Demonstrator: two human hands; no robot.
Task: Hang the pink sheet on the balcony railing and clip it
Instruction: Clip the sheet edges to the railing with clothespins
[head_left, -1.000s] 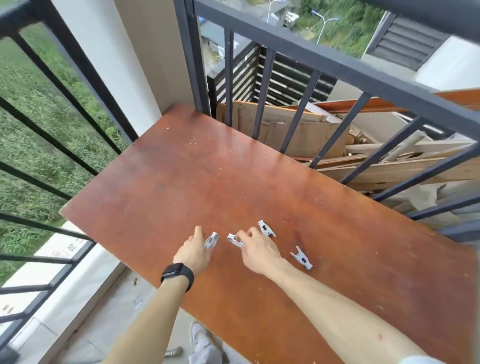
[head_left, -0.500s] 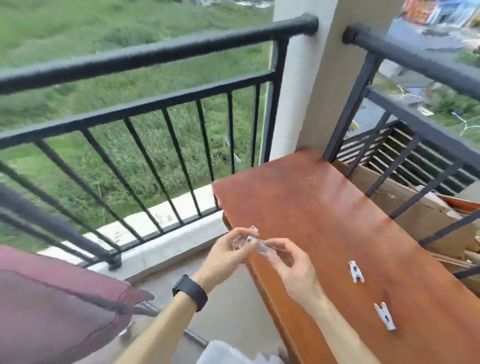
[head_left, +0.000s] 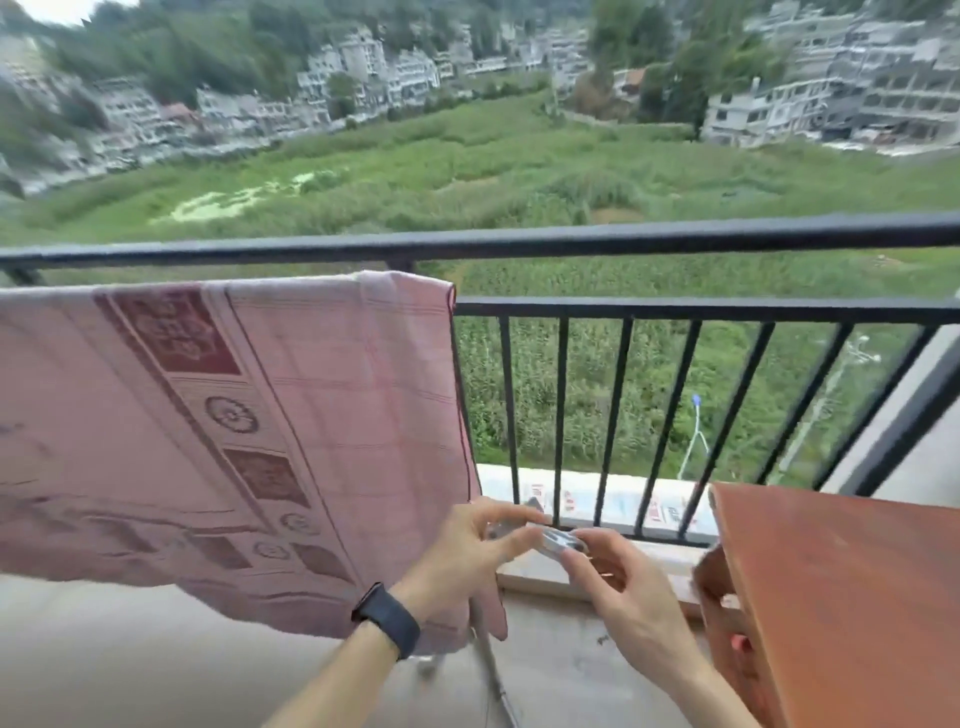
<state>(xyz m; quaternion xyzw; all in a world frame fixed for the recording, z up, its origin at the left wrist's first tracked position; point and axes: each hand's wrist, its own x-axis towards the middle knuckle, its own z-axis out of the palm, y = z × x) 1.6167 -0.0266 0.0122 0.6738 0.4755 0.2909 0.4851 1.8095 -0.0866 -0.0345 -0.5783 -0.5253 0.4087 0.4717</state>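
The pink patterned sheet (head_left: 218, 426) hangs over the lower bar of the black balcony railing (head_left: 675, 241), filling the left half of the view. Its right edge drops beside my hands. My left hand (head_left: 467, 551), with a black watch on the wrist, and my right hand (head_left: 618, 587) meet in front of the railing's base. Together they pinch small grey clips (head_left: 553, 540), blurred, so I cannot tell how many. No clip shows on the sheet's top edge.
A reddish-brown wooden table (head_left: 841, 597) stands at the right, close to my right hand. A pale concrete ledge (head_left: 613, 499) runs under the railing bars. Concrete floor lies below. Green fields and buildings spread beyond.
My view has swung left from the table to the front railing, bringing the hung sheet into view. My hands lifted clips off the table and now hold them together in the air.
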